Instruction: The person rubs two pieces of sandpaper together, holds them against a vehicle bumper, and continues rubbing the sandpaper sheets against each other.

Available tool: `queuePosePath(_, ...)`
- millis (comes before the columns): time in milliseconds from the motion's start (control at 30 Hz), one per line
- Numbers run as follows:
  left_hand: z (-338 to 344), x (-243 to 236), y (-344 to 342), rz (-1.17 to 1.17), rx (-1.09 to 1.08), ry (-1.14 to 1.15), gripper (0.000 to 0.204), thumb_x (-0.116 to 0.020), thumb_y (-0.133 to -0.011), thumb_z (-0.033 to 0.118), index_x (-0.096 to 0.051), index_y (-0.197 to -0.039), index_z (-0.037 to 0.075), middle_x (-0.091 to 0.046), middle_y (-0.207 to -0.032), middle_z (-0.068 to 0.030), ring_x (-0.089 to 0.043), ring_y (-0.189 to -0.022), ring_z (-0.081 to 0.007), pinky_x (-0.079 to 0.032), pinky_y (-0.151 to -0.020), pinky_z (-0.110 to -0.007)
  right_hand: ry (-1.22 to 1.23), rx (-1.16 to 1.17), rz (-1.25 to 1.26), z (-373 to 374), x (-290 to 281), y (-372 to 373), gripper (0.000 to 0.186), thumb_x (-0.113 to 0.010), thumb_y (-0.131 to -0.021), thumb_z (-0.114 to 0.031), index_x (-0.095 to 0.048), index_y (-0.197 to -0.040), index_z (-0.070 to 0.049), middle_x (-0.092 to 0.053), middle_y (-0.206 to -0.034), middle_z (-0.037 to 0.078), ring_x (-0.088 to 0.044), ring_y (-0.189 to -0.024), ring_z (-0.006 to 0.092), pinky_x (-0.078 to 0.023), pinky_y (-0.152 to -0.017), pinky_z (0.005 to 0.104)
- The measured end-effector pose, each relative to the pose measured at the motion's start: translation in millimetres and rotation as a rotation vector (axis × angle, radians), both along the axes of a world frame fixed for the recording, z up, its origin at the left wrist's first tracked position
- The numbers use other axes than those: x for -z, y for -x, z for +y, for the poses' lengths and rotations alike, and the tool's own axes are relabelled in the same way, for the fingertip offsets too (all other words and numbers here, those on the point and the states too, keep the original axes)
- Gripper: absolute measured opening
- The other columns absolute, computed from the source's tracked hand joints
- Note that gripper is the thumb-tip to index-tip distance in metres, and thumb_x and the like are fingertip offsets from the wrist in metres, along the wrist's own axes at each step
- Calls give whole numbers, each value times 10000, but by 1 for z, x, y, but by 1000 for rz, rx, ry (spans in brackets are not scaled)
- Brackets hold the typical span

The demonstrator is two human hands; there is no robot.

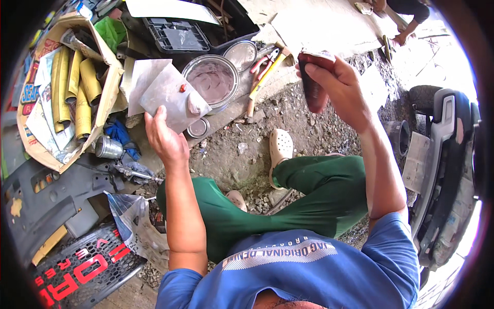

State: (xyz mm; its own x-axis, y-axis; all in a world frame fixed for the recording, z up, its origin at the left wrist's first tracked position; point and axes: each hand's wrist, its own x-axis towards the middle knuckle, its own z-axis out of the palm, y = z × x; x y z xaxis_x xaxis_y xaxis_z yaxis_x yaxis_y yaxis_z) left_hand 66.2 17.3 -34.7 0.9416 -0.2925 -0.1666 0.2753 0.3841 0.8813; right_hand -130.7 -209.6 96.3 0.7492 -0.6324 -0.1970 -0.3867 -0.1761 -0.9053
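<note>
My left hand (167, 141) holds a pair of flat, pale square sheets (167, 98), the front one bearing a small red dab (182, 88) and a lump of pinkish paste (194, 103). My right hand (339, 90) is closed around a dark red tube (315, 91), raised right of a yellow-handled hammer (269, 77). Behind the sheets sits an open round tin of grey-pink paste (208, 77), with a round lid (240, 54) beside it and a smaller tin (198, 127) below. Red-handled pliers (260, 65) lie beside the hammer.
A cardboard box (67, 159) holds several yellow rolls at left, near a black toolbox (225, 28). Car panels (46, 185) and a mesh grille (87, 268) lie left, a bumper (437, 165) right. My feet rest on gravel (242, 154). Another person (411, 15) is at the upper right.
</note>
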Motion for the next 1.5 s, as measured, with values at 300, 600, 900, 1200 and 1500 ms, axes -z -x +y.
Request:
queuePosePath(300, 22, 61, -10, -627, -64, -472, 434, -638, -946, 196, -549, -1293, -50, -551, -1316, -238, -583, -1193, -314, -479, -1035, -417, -133, 96, 116, -82, 116, -42, 412, -637, -968, -307, -620, -1231, 10, -710, -1109, 106, -684, -1002, 218, -563, -883, 366)
queuePosePath(600, 26, 31, 1, -418, 96, -219, 323, -442, -1062, 217, -577, -1225, -26, -580, -1218, -195, -589, -1117, -281, -462, -978, -365, -441, 313, 243, -123, 309, -56, 194, -663, -972, -316, -626, -1035, -137, -696, -886, 23, -691, -813, 160, -595, -734, 358)
queuePosePath(900, 33, 34, 1, -129, 129, -14, 326, -499, -1022, 170, -561, -1276, -24, -634, -1226, -135, -613, -1146, -208, -451, -1025, -346, -977, 737, -257, -75, 395, -27, 163, -599, -1016, -191, -554, -1128, -82, -652, -1121, 127, -669, -1030, 293, -570, -930, 441)
queuePosePath(1200, 19, 65, -4, -338, 75, -241, 363, -477, -1050, 222, -530, -1309, -26, -617, -1233, -135, -610, -1115, -208, -474, -974, -341, -1141, 49, 642, -55, 339, -20, 386, -653, -970, -468, -628, -796, -124, -668, -690, 2, -661, -595, 141, -582, -638, 316)
queuePosePath(1500, 23, 33, -3, -131, 109, -46, 421, -549, -1003, 174, -498, -1357, -47, -593, -1297, -153, -597, -1194, -235, -461, -1042, -363, 436, 193, 289, -116, 283, -125, 286, -636, -913, -259, -742, -1048, -30, -745, -861, 155, -732, -831, 313, -571, -795, 411)
